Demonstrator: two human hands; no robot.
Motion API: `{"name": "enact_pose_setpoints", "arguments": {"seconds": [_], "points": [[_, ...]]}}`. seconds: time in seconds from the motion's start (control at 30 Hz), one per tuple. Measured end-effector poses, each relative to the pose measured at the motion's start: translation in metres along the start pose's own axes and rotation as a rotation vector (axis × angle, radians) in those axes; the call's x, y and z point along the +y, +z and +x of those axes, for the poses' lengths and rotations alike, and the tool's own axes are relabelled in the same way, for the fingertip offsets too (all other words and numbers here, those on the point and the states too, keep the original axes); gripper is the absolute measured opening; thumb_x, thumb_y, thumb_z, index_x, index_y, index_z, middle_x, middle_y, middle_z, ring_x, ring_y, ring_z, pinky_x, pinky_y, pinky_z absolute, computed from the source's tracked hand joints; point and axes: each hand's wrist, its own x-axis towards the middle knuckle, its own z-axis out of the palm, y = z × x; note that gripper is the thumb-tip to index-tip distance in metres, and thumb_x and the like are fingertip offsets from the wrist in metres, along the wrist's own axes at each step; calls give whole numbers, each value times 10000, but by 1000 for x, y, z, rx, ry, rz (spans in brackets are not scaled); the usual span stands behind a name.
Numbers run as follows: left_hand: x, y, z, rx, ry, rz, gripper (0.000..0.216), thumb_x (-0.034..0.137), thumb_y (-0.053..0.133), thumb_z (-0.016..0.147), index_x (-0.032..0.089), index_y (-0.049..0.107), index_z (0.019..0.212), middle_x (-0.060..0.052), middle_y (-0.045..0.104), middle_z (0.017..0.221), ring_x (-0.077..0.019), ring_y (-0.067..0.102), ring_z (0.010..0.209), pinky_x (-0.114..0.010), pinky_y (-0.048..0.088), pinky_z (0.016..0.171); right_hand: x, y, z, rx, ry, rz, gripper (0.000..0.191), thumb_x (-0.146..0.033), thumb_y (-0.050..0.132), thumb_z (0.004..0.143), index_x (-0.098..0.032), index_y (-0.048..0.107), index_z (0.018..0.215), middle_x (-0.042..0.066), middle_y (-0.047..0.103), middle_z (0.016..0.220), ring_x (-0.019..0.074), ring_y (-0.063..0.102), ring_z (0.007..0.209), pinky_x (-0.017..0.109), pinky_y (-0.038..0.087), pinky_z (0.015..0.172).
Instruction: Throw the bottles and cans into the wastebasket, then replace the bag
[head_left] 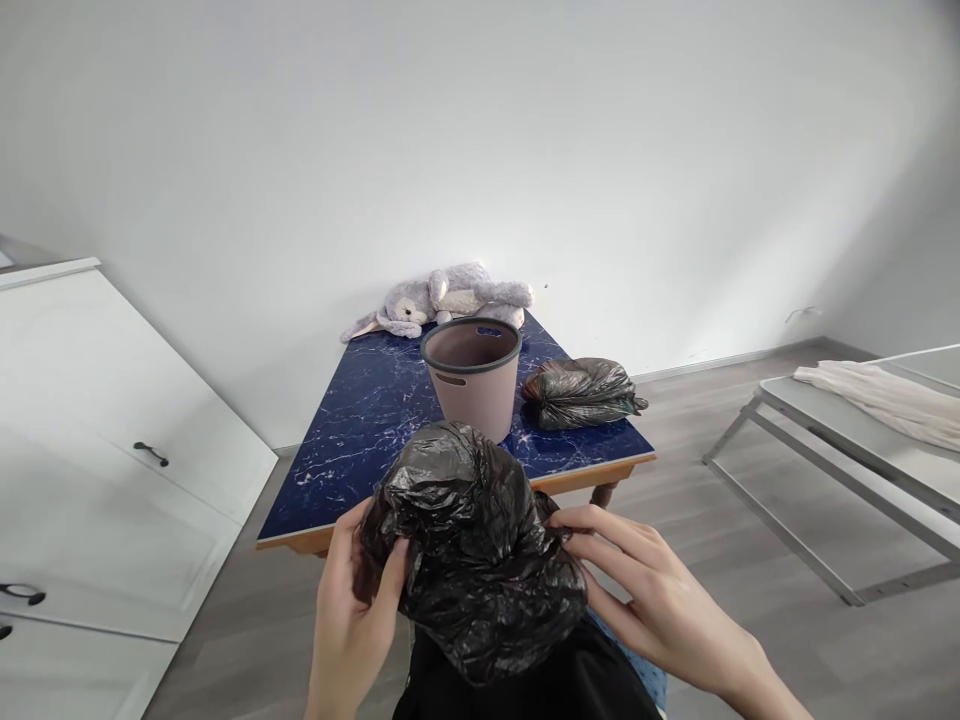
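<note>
A crumpled black plastic bag [480,560] hangs between my two hands, in front of the table's near edge. My left hand [364,580] grips its left side, thumb on the outside and the other fingers partly hidden behind the film. On the other side, my right hand [637,580] pinches the bag's right edge between thumb and fingers. Just beyond the bag stands an upright pinkish-brown trash bin [480,395] with a dark rim and handle slots. To the bin's right lies a second dark plastic bag [585,393], bunched up and bulging.
The blue marble-patterned table [360,430] has a wooden edge. A grey plush rabbit [442,298] lies at its back against the wall. A white cabinet [112,450] stands left. At right, a metal-framed table [862,420] carries a white cloth [892,395].
</note>
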Motion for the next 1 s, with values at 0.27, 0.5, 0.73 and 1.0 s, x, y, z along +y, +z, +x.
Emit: {"name": "enact_pose_setpoints", "arguments": {"seconds": [0.27,0.5,0.73,1.0], "points": [[-4,-19,-24,8,-5,52,568,665,670,959,254,623,1348,-118,742,1270,-304,734,1160,-355,620,919,-18,-4,-12,-19,-20,13,174,-133,483,1085,-212,637,1090,103,766,1183,214,785,1018,298,641,818],[-25,-33,-16,-27,5,51,627,681,686,947,245,594,1389,-144,720,1346,-320,724,1220,-374,633,957,-19,-2,-7,-28,-42,23,180,-131,482,1087,-212,642,1092,108,762,1191,208,783,1032,285,639,849],[-21,-13,0,19,-24,13,536,643,646,985,260,616,1358,-119,721,1351,-317,684,1303,-398,584,1063,0,9,4,-41,-16,22,190,-132,481,1082,-214,651,1093,105,765,1185,207,786,1026,284,646,843],[-38,-4,38,11,-91,74,675,755,698,887,242,636,1321,-111,758,1119,-311,753,1028,-367,633,840,24,20,18,-36,24,22,198,-135,491,1081,-203,676,1070,113,776,1167,211,795,1002,285,656,823]]}}
